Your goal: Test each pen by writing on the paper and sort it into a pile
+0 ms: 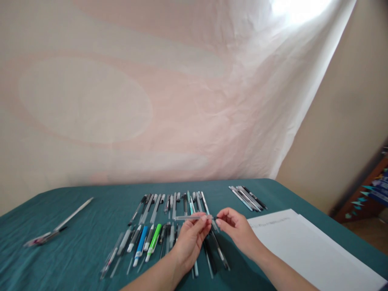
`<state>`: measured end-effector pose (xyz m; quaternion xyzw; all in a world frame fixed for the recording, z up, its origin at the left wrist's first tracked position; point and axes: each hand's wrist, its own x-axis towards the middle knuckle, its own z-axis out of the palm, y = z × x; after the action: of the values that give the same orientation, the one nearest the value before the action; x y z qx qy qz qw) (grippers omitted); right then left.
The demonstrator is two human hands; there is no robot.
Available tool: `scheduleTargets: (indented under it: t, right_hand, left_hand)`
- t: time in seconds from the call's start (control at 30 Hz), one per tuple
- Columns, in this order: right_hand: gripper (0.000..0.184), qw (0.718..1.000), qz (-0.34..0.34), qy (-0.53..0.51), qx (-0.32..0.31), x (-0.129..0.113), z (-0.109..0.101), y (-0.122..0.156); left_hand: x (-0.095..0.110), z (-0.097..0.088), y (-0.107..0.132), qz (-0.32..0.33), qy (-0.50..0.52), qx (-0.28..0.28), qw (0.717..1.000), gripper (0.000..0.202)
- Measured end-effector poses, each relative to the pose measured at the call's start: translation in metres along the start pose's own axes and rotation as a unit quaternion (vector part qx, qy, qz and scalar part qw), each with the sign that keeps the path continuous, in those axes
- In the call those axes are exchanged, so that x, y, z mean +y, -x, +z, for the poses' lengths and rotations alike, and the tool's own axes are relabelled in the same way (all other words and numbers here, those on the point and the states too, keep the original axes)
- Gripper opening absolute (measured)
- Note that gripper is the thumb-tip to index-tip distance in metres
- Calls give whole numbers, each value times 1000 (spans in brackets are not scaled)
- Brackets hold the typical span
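My left hand (190, 239) pinches a clear-barrelled pen (189, 217) and holds it level above the table, its barrel pointing left. My right hand (236, 228) has its fingers pinched at the pen's right end, on a small dark tip or cap. Both hands hover over several pens (157, 226) laid in rows on the teal tablecloth (91, 226); among them are a blue marker (141, 239) and a green marker (154, 237).
A second small group of pens (247, 197) lies at the back right. White paper sheets (306, 246) sit to the right of my hands. A long white stick and a pen (57, 228) lie at far left. A pale cloth backdrop hangs behind.
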<state>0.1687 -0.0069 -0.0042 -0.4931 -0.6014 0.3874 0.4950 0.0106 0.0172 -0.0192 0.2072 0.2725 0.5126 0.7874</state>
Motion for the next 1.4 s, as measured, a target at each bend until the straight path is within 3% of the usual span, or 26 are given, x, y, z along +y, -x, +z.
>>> scheduleTargets:
  t: [0.87, 1.4]
  right_hand:
    - [17, 999, -31, 39, 9, -8, 5, 5]
    - [22, 970, -91, 224, 30, -14, 6, 11]
  left_hand:
    - [-1, -1, 2, 10, -39, -44, 998, 18]
    - [-1, -2, 3, 20, -52, -68, 996, 18]
